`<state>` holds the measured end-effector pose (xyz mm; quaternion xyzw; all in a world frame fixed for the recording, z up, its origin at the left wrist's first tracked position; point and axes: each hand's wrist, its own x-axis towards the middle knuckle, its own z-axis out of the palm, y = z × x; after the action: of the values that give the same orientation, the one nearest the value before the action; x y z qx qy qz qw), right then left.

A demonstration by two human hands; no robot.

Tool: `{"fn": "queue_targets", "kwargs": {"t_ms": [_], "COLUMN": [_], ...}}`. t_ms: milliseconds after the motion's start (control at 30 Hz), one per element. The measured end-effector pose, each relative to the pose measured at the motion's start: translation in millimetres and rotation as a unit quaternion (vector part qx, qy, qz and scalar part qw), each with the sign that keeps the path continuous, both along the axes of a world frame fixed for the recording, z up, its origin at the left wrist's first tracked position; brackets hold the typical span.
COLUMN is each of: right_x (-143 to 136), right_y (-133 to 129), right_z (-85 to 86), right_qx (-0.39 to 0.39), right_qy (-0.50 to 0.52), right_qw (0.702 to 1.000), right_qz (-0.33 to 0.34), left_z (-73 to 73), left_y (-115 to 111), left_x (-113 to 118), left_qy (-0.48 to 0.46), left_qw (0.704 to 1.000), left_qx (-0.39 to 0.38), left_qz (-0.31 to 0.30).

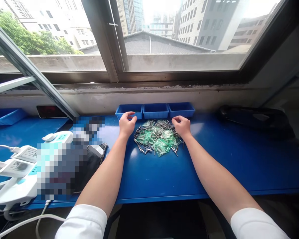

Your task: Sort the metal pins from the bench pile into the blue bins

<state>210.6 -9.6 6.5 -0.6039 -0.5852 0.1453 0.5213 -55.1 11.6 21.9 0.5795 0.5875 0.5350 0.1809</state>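
Observation:
A loose pile of thin metal rods with pointed or stepped ends (146, 150) lies on the blue table, mixed with small green-tinted clear plastic bags (161, 144). My left hand (127, 125) is at the pile's left edge, in front of the left blue bin (119, 112). Its thumb and forefinger curl toward each other in a pinch. At the pile's right edge is my right hand (183, 126), fingers bent and tips together, just before the right blue bin (190, 109). Anything between either hand's fingertips is too small to make out. Between those bins stands the middle blue bin (155, 114).
Left of my arm lie a dark phone-like device (97, 156), partly blurred out, and a white power strip (5, 192) with plugged-in chargers and cables. A black bag-like object (254, 119) rests at the back right. A slanted metal bar (45, 79) rises by the window.

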Motion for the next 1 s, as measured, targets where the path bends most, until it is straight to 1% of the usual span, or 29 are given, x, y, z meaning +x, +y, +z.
{"fn": "queue_targets", "kwargs": {"t_ms": [133, 300, 367, 500, 567, 633, 733, 867, 1000], "right_x": [0.2, -1.8, -4.0, -7.8, -8.1, -7.3, -6.0, -5.7, -6.1], "right_y": [-1.8, -4.3, -5.5, -7.3, -6.9, -5.4, -1.8, 1.5, 1.0], "right_z": [1.9, 4.0, 4.2, 3.9, 3.5, 2.9, 1.4, -0.2, -0.5], "right_qx": [0.007, 0.007, 0.003, -0.004, -0.003, 0.001, 0.004, 0.004, 0.002], "right_qy": [0.020, 0.038, 0.026, -0.004, -0.009, -0.011, -0.013, -0.017, -0.017], "right_qw": [1.000, 0.999, 0.999, 0.999, 0.999, 0.999, 0.999, 0.999, 0.999], "right_qz": [-0.003, 0.009, 0.022, 0.041, 0.043, 0.039, 0.034, 0.037, 0.037], "left_z": [-1.6, -6.1, -7.4, -6.3, -5.1, -4.9, -7.5, -12.1, -11.5], "left_y": [-7.3, -13.5, -12.9, -6.8, -3.1, 0.2, 4.2, 7.8, 7.1], "left_x": [0.6, 5.6, 10.3, 22.6, 27.9, 31.1, 31.2, 28.0, 26.8], "left_qy": [0.033, 0.131, 0.179, 0.258, 0.282, 0.300, 0.300, 0.259, 0.227], "left_qw": [0.999, 0.988, 0.979, 0.950, 0.937, 0.928, 0.928, 0.936, 0.944], "left_qx": [-0.015, -0.056, -0.084, -0.172, -0.207, -0.219, -0.222, -0.237, -0.238], "left_qz": [-0.025, -0.052, -0.043, 0.024, 0.019, 0.005, 0.004, 0.001, 0.005]}}
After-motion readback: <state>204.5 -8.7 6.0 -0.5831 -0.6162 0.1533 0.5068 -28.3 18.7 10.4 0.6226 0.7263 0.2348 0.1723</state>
